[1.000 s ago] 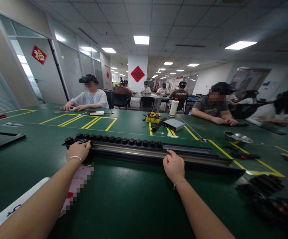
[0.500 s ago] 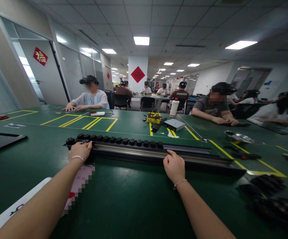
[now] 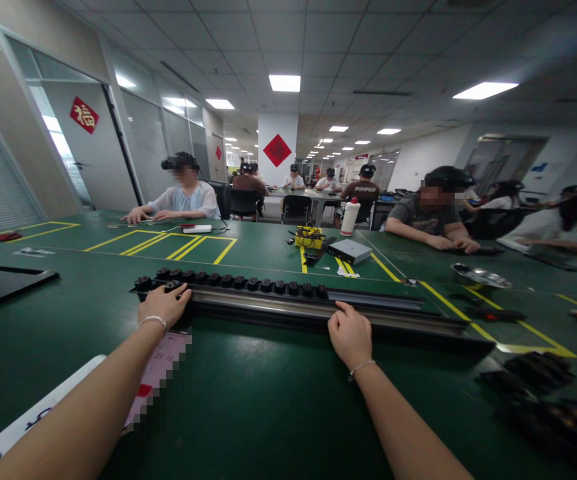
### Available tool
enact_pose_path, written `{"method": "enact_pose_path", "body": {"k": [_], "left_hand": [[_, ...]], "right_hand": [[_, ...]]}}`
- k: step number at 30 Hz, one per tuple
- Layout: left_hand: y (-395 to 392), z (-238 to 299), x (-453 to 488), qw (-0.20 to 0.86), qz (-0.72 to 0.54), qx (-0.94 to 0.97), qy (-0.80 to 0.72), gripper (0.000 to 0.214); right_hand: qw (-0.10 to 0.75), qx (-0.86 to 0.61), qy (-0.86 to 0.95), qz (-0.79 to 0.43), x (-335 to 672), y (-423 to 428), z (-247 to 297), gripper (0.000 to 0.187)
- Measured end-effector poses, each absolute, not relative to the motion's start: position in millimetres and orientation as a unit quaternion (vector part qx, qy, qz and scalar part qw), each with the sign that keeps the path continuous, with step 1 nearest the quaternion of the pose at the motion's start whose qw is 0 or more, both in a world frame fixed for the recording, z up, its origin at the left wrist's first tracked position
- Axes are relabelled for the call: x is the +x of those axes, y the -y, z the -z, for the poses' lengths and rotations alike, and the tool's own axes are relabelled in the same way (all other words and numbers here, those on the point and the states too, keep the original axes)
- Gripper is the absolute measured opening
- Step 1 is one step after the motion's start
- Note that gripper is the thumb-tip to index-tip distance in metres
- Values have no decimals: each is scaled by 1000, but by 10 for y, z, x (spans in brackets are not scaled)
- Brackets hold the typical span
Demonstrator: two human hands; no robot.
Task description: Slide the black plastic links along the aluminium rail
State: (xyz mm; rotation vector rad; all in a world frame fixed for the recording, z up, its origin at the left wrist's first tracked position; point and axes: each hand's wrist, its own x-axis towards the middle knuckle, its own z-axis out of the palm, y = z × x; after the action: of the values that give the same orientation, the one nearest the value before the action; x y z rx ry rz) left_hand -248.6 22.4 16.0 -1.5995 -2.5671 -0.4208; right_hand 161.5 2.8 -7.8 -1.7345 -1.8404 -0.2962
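Note:
A long black metal rail (image 3: 288, 308) lies across the green table (image 3: 248, 400) in front of me. A row of several small black knob-like parts (image 3: 248, 283) sits along its far left half. My left hand (image 3: 162, 304) rests on the rail's left end, fingers curled over its near edge beside the knobs. My right hand (image 3: 349, 333) presses on the rail near its middle, fingers bent and the thumb on top. Both wrists wear thin bracelets.
A pink paper (image 3: 161, 373) and a white sheet (image 3: 33, 417) lie under my left forearm. Dark parts (image 3: 533, 373) are piled at the right. A yellow item (image 3: 308, 236), a grey box (image 3: 349, 250), a white bottle (image 3: 349, 217) and a metal bowl (image 3: 473, 275) stand farther off. Other people sit around the tables.
The view has shifted slightly to the left. Both hands stay on the rail in about the same places.

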Motion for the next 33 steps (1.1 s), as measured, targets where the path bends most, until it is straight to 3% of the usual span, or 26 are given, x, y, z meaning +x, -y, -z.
{"method": "enact_pose_path", "body": {"k": [33], "left_hand": [[-253,-102,-2503,43,101,-543,832,54]], "right_hand": [[295,-652,690,108,1613,-24,81,27]]}}
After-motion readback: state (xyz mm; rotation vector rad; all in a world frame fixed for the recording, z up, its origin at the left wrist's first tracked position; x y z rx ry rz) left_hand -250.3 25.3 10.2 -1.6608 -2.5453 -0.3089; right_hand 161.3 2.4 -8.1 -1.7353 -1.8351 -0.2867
